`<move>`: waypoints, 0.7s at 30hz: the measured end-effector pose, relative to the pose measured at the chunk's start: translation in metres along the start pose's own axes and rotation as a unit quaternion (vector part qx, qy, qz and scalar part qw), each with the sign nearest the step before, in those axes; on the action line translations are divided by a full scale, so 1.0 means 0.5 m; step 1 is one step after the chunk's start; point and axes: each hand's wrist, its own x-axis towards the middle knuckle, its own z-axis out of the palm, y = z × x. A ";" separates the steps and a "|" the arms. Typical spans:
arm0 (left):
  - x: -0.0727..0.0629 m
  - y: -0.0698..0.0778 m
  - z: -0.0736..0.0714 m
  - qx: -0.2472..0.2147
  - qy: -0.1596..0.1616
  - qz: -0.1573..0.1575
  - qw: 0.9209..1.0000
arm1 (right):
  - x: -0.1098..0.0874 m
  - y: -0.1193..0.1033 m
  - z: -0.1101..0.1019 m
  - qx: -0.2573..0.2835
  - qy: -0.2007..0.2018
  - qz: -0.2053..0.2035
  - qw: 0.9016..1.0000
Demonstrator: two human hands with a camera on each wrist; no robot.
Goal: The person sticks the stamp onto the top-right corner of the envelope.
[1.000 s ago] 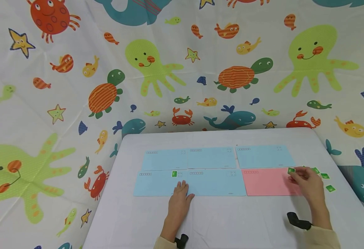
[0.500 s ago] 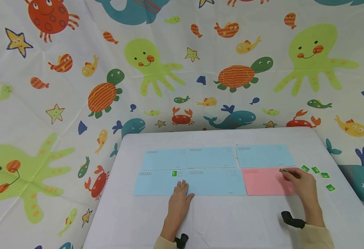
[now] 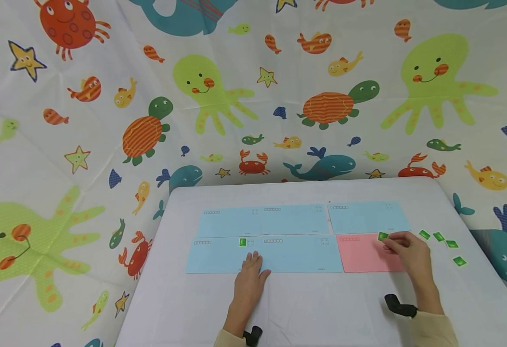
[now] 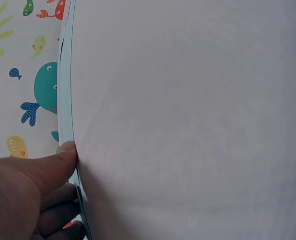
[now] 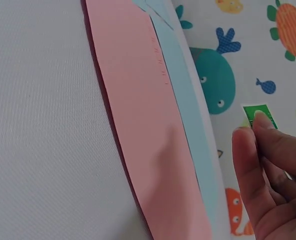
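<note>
My right hand (image 3: pixel 413 253) pinches a small green stamp (image 3: pixel 382 236) between thumb and fingertips, above the upper right part of the pink envelope (image 3: pixel 361 258). In the right wrist view the stamp (image 5: pixel 267 111) sticks out past the fingertips, and the hand's shadow falls on the pink paper. My left hand (image 3: pixel 250 282) rests with fingers extended at the lower edge of two side-by-side blue envelopes. The front left blue envelope (image 3: pixel 216 258) carries one green stamp (image 3: pixel 242 242), just left of a printed box. The left wrist view shows my left thumb (image 4: pixel 60 162) along the envelope's edge.
Several loose green stamps (image 3: pixel 451 244) lie right of the pink envelope. Behind stand a row of flat blue envelopes, the rightmost (image 3: pixel 368 220) bordering the pink one. White cloth (image 3: pixel 322 308) covers the table; a sea-animal curtain (image 3: pixel 236 106) hangs at its far edge.
My right hand has moved left with the stamp, away from the loose stamps and over the pink envelope. My left hand has stayed in place.
</note>
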 end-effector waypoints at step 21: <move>0.001 -0.006 0.007 -0.005 -0.001 -0.004 1.000 | 0.001 -0.019 0.052 0.003 -0.012 -0.028 1.000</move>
